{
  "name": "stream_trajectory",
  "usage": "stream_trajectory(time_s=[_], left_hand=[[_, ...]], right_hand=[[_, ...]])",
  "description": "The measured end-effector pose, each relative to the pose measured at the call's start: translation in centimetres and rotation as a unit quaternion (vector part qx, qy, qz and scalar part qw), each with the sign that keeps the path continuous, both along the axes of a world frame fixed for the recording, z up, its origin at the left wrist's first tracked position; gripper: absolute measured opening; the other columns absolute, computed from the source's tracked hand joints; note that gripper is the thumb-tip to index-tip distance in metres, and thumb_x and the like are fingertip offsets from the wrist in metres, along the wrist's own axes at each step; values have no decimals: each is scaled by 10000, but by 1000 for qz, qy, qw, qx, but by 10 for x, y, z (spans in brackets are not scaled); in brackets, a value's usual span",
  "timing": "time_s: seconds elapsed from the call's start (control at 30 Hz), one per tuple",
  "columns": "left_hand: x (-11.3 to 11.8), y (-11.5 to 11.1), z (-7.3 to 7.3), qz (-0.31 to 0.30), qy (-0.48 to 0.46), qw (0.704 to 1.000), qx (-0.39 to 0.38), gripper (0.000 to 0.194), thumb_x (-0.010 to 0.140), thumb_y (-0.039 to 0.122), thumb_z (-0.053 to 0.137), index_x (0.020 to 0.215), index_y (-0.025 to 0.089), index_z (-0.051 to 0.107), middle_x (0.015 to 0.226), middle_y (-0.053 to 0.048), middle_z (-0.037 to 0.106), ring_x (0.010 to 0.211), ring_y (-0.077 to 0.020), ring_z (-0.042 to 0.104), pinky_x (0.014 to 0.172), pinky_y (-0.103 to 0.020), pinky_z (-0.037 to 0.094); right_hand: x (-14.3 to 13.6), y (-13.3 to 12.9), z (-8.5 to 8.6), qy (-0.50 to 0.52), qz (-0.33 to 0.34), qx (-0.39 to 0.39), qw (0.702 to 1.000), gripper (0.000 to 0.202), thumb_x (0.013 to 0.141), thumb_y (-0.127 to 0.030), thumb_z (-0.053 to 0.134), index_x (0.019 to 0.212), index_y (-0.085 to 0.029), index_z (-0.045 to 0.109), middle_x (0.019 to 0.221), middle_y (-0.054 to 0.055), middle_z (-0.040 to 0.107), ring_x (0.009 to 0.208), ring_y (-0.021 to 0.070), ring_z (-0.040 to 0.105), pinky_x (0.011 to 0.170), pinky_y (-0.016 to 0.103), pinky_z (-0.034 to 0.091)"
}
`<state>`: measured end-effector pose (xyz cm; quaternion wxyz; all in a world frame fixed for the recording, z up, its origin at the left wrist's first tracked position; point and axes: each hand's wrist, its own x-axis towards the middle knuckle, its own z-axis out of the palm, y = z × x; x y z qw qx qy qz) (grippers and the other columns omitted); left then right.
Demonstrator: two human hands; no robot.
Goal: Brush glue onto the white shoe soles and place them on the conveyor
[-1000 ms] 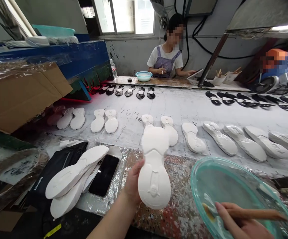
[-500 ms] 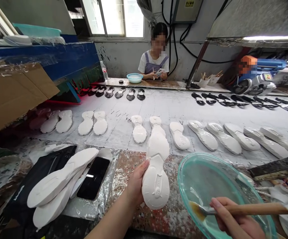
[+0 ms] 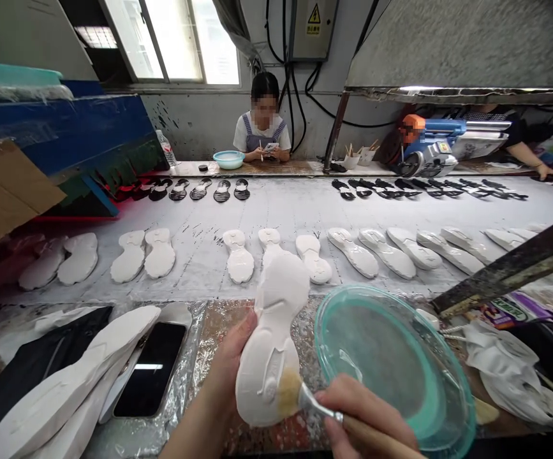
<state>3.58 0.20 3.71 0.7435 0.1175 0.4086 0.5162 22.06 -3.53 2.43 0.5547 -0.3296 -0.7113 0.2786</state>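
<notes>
In my left hand (image 3: 231, 360) is a white shoe sole (image 3: 271, 338), held by its edge with the heel end toward me. My right hand (image 3: 367, 411) grips the wooden handle of a paintbrush (image 3: 312, 398), and its pale bristles press on the heel of the sole. Right of the sole stands a teal basin (image 3: 395, 363) with a clear plastic rim and cloudy liquid inside. More white soles (image 3: 240, 256) lie in a row across the white belt ahead. At the left, a few loose white soles (image 3: 85, 376) are stacked beside a black phone (image 3: 150, 370).
Across the white belt (image 3: 286, 197) a person (image 3: 261, 127) sits holding a phone, near a small blue basin (image 3: 228, 159). Black shoe parts (image 3: 381, 190) line the far side. A dark metal bar (image 3: 510, 261) slants in at right. Another person's hand (image 3: 546, 171) reaches in at far right.
The brush has come out of the teal basin, moving left onto the sole's heel. My left hand has shifted slightly left with the sole, and the whole view has turned right.
</notes>
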Motion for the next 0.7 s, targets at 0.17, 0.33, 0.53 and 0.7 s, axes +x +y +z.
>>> stream_trajectory(time_s=[0.17, 0.33, 0.53, 0.7], left_hand=[[-8, -2, 1, -4, 30, 999, 15, 268, 723, 387, 800, 720, 132, 718, 567, -35, 654, 495, -159, 597, 491, -248, 463], [-9, 1, 7, 16, -43, 999, -25, 279, 791, 403, 721, 898, 147, 748, 689, -74, 719, 691, -257, 709, 621, -318, 551], [-6, 6, 14, 55, -104, 991, -66, 418, 914, 438, 525, 1004, 91, 740, 704, -121, 730, 684, -266, 723, 673, -344, 584], [-5, 8, 17, 90, -86, 989, -80, 499, 964, 442, 415, 991, 66, 741, 714, -134, 732, 693, -258, 728, 701, -347, 597]], right_hand=[[10, 15, 9, -15, -104, -45, 993, 157, 817, -135, 643, 910, -235, 719, 818, -6, 730, 682, 139, 695, 606, 164, 570], [18, 13, 14, -25, -26, -25, 999, 193, 820, -109, 634, 958, -220, 713, 708, -16, 687, 546, 120, 643, 514, 170, 538], [-6, 6, 1, 52, -127, -31, 990, 112, 836, -167, 610, 850, -219, 708, 657, -12, 651, 502, 110, 587, 464, 180, 464], [-27, 4, -10, 110, -175, 4, 978, 112, 803, -185, 588, 806, -221, 694, 594, -13, 605, 457, 117, 540, 414, 202, 408]])
